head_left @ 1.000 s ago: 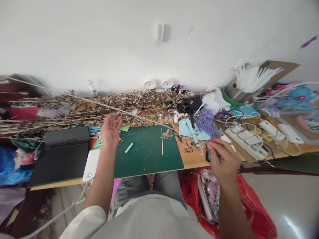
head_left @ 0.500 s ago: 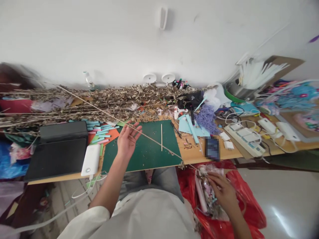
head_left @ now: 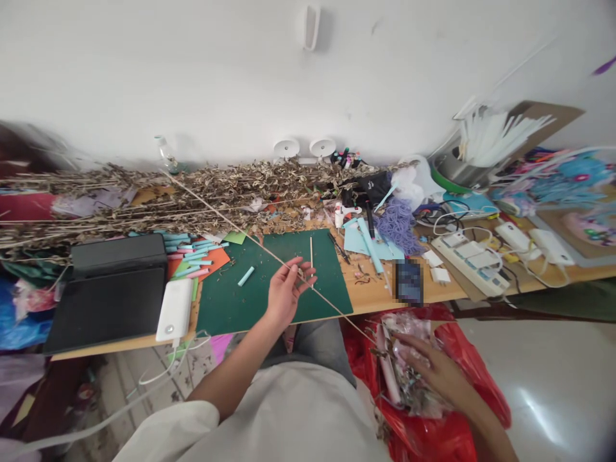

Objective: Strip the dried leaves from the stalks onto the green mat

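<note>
A long, thin dried stem (head_left: 226,221) slants across the table from the back left toward the red plastic bag (head_left: 462,359) at the front right. Above the green cutting mat (head_left: 231,301), my left hand (head_left: 285,292) pinches this stem between thumb and fingers. Withered leaves cling to its lower end, over the bag's mouth. Just right of that end is my right hand (head_left: 428,366), its fingers stretched and apart, with nothing visible in them. A short blue paper roll (head_left: 246,276) and a thin pale stick (head_left: 311,256) lie on the mat.
Bundles of dried stems (head_left: 216,183) cover the back of the table. Left of the mat are a white power bank (head_left: 174,309) and a black tablet-like case (head_left: 108,308). Purple yarn (head_left: 398,228) and a power strip (head_left: 471,266) lie to the right.
My left hand has moved right and down along the stem, uncovering the blue paper roll. The stem has shifted right and lower. My right hand has opened off the stem's leafy end.
</note>
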Demonstrator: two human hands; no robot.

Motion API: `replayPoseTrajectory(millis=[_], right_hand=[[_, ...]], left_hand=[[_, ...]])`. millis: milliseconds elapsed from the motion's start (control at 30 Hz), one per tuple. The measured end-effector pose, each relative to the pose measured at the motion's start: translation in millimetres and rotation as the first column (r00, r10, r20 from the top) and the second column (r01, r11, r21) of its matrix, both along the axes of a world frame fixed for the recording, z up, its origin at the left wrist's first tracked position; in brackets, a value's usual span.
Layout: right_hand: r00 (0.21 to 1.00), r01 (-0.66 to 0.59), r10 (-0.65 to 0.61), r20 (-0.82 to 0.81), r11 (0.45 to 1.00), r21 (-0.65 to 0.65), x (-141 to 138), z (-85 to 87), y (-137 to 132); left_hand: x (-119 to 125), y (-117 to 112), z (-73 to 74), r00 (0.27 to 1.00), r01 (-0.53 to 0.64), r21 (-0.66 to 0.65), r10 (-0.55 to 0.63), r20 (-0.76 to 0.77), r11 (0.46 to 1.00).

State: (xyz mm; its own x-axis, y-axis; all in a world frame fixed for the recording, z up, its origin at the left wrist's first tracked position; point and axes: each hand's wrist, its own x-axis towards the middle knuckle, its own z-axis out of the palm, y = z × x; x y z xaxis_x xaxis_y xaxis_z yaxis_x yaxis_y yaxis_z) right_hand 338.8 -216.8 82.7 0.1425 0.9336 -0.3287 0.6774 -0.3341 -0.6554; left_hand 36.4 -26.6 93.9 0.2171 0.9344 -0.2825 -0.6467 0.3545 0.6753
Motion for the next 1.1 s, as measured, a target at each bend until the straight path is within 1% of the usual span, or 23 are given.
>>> replayPoseTrajectory(millis=[67,133,167,233,300,367,433,500,600,700,800,967,1033,1100], right_hand=[[0.996,-0.084,0.086,-0.026,0.994,0.066,-22,20.0,26],[0.993,-0.114,0.117,-0.024,0.986,0.122,-47,28.0,48],[0.990,-0.129,0.135,-0.031,0.981,0.146,-60,27.0,57],[0.985,-0.149,0.161,-0.056,0.972,0.183,-84,18.3,69],[0.984,-0.156,0.171,-0.055,0.965,0.211,-102,6.3,73],[0.985,-0.145,0.163,-0.060,0.962,0.231,-113,-3.0,71],[0.987,-0.118,0.140,-0.081,0.965,0.233,-116,-7.9,66],[0.989,-0.086,0.110,-0.102,0.973,0.215,-113,-10.1,60],[0.989,-0.059,0.082,-0.124,0.981,0.182,-107,-12.5,52],[0.985,-0.053,0.079,-0.155,0.985,0.164,-107,-15.5,48],[0.981,-0.046,0.075,-0.180,0.986,0.159,-111,-17.9,48],[0.982,-0.012,0.044,-0.181,0.985,0.173,-118,-18.0,50],[0.984,0.013,0.019,-0.176,0.984,0.180,-121,-16.6,52],[0.984,0.032,0.001,-0.177,0.982,0.186,-125,-15.5,54]], left_hand=[[13,-10,-2.3,0.999,0.023,-0.024,-0.023,0.024,0.999],[24,-18,-5.8,0.998,0.035,-0.042,-0.034,0.045,0.998],[28,-21,-7.9,0.998,0.037,-0.049,-0.035,0.051,0.998],[34,-26,-12.6,0.998,0.039,-0.063,-0.036,0.050,0.997],[36,-29,-17.3,0.998,0.052,-0.078,-0.049,0.039,0.996],[32,-30,-21.4,0.997,0.070,-0.090,-0.067,0.030,0.994],[22,-28,-24.2,0.998,0.059,-0.096,-0.058,0.015,0.994],[9,-23,-25.5,1.000,0.008,-0.079,-0.009,-0.010,0.997],[-12,-11,-26.2,0.997,-0.068,0.015,0.068,-0.038,0.998],[-25,1,-28.4,0.995,-0.035,0.084,0.043,-0.095,0.996],[-27,8,-33.4,0.975,-0.014,0.083,0.032,-0.221,0.996],[-25,10,-42.5,0.922,0.001,0.061,0.023,-0.386,0.998],[-24,10,-45.4,0.900,0.015,0.098,0.029,-0.435,0.995],[-22,7,-47.7,0.874,0.042,0.171,0.047,-0.484,0.984]])
